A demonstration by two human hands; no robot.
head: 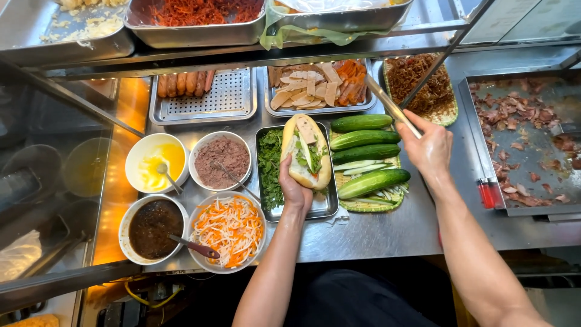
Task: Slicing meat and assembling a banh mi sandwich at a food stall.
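My left hand (295, 191) holds a split bread roll (307, 152) filled with sliced meat, cucumber and herbs, above a steel tray of green herbs (269, 166). My right hand (430, 148) grips metal tongs (390, 106) that point up and left toward a perforated tray of sliced meats (321, 85). Whole and sliced cucumbers (366, 157) lie on a woven mat between my two hands.
Bowls hold yellow sauce (157, 163), brown pâté (221, 160), dark sauce (153, 227) and pickled carrot and radish (229, 230). Sausages (184, 83) sit on a perforated tray. Shredded dark meat (423, 82) is on a mat; a griddle (526, 133) holds meat bits at right. Upper shelf trays (193, 24).
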